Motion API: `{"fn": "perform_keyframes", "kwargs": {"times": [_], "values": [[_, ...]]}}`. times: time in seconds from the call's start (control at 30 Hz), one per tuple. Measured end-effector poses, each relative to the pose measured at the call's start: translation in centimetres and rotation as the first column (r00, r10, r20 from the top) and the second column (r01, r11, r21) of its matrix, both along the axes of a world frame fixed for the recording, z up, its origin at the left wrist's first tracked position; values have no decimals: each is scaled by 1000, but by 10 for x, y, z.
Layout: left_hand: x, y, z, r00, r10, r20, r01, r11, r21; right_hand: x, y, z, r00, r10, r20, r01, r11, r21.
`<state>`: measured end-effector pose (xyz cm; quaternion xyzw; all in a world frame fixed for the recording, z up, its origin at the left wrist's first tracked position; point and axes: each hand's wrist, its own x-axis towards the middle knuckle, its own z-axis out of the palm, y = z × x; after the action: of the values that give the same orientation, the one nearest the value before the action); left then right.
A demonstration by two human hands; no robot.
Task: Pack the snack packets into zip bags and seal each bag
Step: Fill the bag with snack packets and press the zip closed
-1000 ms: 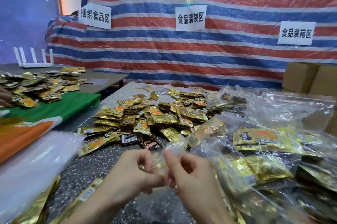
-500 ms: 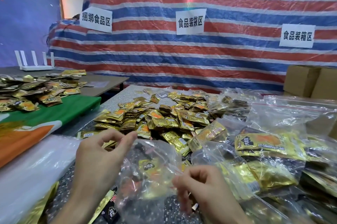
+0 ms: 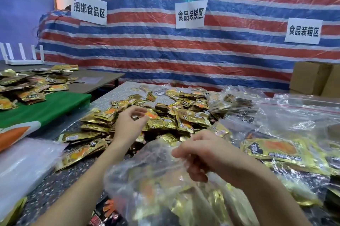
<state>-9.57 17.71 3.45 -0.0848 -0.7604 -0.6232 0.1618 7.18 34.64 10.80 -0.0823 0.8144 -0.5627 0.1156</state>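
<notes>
Grip: right hand [image 3: 200, 155] pinched the rim of the clear plastic zip bag [image 3: 158, 185], part-filled, over the near part of the speckled grey surface [image 3: 55, 185] | Aim: mouth faced the heap of gold foil snack packets [image 3: 180, 115], long axis viewer-to-heap, presumably for loading | Other: left hand [image 3: 127, 126], apart, hovered loosely curled over the heap, gripping nothing.

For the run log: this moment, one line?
left hand over packet pile, empty | right hand holds zip bag | packets inside

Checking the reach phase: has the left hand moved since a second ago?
Yes. The left hand left the clear plastic zip bag and went forward over the pile of gold foil snack packets.
</notes>
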Motion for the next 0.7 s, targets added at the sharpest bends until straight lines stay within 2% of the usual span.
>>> {"fn": "perform_keyframes", "kwargs": {"times": [0.07, 0.13, 0.23, 0.33, 0.4, 0.47, 0.5, 0.57, 0.63, 0.7], "values": [[-18, 6, -13, 996, 67, -53, -73, 990, -119, -5, 4, 3, 999, 43, -9, -43, 997, 62], [-29, 14, -24, 995, 57, -85, -76, 968, -241, -8, 6, 5, 997, 81, -4, -81, 993, 85], [-46, 24, -42, 999, -34, -24, 20, 896, -443, -13, 8, 4, 994, 106, 13, -107, 986, 130], [-53, 29, -57, 988, -155, 14, 142, 858, -493, -16, 10, -1, 996, 85, 27, -88, 986, 144], [-61, 34, -64, 994, -102, -35, 60, 797, -601, -18, 11, -3, 997, 64, 38, -68, 992, 107], [-60, 38, -61, 994, 39, -103, -102, 692, -714, -18, 12, -3, 999, 29, 41, -32, 997, 74], [-58, 38, -58, 990, 44, -132, -124, 708, -695, -19, 12, -3, 999, 4, 42, -7, 998, 60], [-54, 35, -48, 995, -14, -98, -50, 780, -624, -19, 12, -3, 998, -55, 37, 53, 998, 41], [-49, 30, -32, 995, -93, -37, 63, 865, -498, -20, 11, -4, 990, -139, 17, 138, 990, 30], [-40, 22, -8, 994, -110, -6, 101, 935, -340, -21, 10, -5, 974, -226, 0, 226, 974, 19]]}}
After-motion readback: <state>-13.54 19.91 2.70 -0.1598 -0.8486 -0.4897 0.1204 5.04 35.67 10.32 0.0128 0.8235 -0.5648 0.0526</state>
